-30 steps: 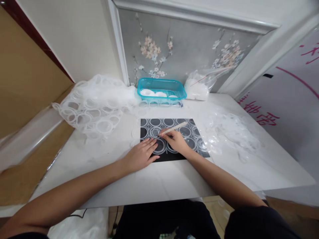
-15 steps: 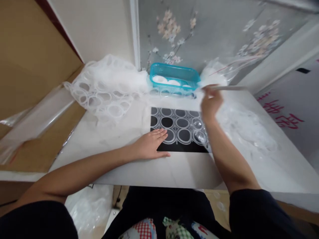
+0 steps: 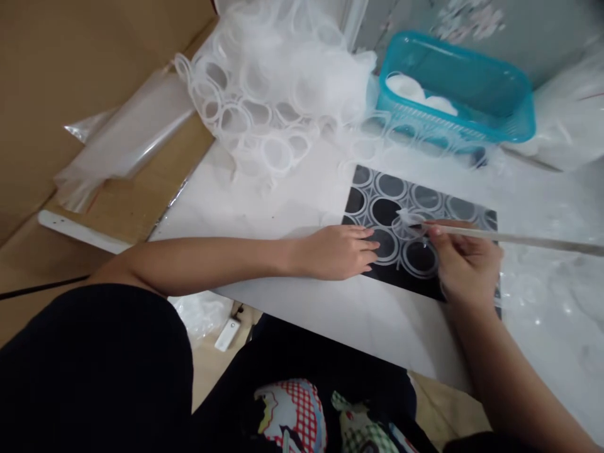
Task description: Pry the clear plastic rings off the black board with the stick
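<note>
Hands (image 3: 337, 251) (image 3: 469, 261) at sheet (image 3: 406, 283); basket (image 3: 476, 85) holds discs (image 3: 404, 87).

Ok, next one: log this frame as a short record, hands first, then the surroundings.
Left hand: palm down, fingers over the ring sheet
Right hand: pinching a thin stick
By stick's tip: clear film; contact unclear
Under ring sheet: black sheet on white table
Blue basket: white round pieces inside
Left of basket: heap of ring-patterned plastic
</note>
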Tool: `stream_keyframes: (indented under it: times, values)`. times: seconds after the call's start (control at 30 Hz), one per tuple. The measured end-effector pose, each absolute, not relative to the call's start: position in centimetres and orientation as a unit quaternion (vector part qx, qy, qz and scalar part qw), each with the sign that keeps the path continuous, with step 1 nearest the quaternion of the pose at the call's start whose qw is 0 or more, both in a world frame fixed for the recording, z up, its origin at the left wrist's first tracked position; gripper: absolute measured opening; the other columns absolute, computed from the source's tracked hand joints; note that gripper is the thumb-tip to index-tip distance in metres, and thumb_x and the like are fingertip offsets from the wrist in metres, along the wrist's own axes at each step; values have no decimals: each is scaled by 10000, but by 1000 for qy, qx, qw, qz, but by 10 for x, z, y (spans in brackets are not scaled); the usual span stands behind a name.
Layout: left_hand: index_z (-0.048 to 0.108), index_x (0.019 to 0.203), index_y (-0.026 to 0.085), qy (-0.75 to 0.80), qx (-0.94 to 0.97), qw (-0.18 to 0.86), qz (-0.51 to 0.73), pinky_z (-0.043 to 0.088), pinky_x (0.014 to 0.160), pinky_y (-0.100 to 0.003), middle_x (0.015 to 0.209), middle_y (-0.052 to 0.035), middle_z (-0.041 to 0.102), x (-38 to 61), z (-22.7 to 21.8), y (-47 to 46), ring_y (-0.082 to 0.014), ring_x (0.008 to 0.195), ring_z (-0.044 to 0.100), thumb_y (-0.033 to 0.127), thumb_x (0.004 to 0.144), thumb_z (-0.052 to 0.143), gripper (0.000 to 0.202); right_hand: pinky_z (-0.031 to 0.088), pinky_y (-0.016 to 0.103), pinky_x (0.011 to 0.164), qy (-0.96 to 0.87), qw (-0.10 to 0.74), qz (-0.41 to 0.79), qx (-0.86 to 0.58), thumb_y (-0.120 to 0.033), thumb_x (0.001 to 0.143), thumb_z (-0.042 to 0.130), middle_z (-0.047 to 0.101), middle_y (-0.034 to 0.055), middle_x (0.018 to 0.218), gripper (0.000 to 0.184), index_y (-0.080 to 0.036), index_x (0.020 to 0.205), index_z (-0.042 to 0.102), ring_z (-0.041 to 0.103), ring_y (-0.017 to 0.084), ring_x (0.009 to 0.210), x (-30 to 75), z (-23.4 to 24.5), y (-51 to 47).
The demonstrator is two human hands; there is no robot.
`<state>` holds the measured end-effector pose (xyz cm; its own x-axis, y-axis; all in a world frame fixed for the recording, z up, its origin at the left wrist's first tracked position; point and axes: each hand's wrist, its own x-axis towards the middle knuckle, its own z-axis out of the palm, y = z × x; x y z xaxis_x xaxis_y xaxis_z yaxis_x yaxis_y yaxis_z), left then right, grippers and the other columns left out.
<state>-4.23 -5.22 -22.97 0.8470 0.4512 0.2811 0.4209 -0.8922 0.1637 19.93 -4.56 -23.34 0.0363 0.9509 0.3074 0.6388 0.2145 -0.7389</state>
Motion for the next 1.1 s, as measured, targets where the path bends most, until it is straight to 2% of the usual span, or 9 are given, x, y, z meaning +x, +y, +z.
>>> stream_keyframes:
  times: [0.13, 0.23, 0.3, 0.37, 0.47, 0.67, 0.9, 1.1]
  values:
    - [741, 1037, 100, 190, 968, -29, 162, 510, 1026, -351, 1163, -100, 719, -42, -227, -60, -228, 1100, 676, 220, 1013, 427, 337, 517, 359, 627, -596, 486, 205, -605, -407, 816, 699, 746, 119, 800, 260, -160, 880, 749, 695, 230, 688, 200, -234, -40]
    - [743, 1020, 76, 184, 965, -77, 171, 538, 981, -344, 1129, -140, 725, -40, -227, -70, -235, 1038, 703, 243, 1008, 442, 345, 545, 391, 669, -602, 539, 107, -579, -364, 827, 688, 746, 116, 804, 210, -170, 877, 752, 712, 253, 735, 195, -226, -49]
    - [735, 1034, 53, 189, 961, -103, 172, 548, 959, -347, 1121, -173, 720, -39, -228, -77, -239, 1021, 710, 251, 1005, 449, 349, 555, 423, 783, -661, 511, 93, -542, -305, 841, 676, 757, 97, 855, 135, -200, 875, 755, 720, 261, 839, 191, -219, -58]
    - [729, 1038, 42, 192, 958, -126, 173, 552, 945, -346, 1109, -185, 721, -38, -229, -83, -240, 1009, 713, 252, 1006, 439, 360, 551, 416, 859, -726, 425, 169, -513, -269, 856, 658, 766, 66, 900, 106, -231, 879, 754, 719, 248, 912, 186, -214, -67]
    - [727, 1031, 36, 198, 952, -142, 187, 551, 933, -344, 1069, -184, 735, -37, -230, -88, -238, 985, 719, 242, 998, 448, 348, 573, 379, 830, -737, 329, 280, -519, -295, 883, 623, 769, 42, 934, 138, -244, 896, 751, 725, 229, 912, 181, -215, -77]
    - [711, 1014, -33, 194, 947, -105, 232, 550, 899, -368, 1015, -249, 729, -37, -231, -88, -262, 939, 723, 235, 964, 529, 327, 569, 403, 875, -709, 340, 292, -544, -327, 890, 609, 772, 49, 933, 174, -230, 864, 751, 714, 247, 993, 176, -225, -82]
    - [702, 1024, -28, 202, 946, -97, 235, 550, 894, -366, 1030, -246, 724, -37, -231, -85, -262, 935, 719, 229, 963, 523, 319, 553, 424, 910, -720, 344, 301, -522, -309, 900, 607, 775, 36, 914, 163, -252, 891, 759, 693, 248, 1041, 176, -227, -83]
    - [715, 1008, 27, 209, 942, -132, 227, 562, 893, -331, 1025, -185, 744, -36, -233, -84, -228, 921, 723, 236, 986, 457, 332, 549, 415, 910, -730, 342, 289, -516, -283, 901, 609, 774, 39, 917, 151, -246, 903, 755, 690, 242, 1027, 176, -228, -81]
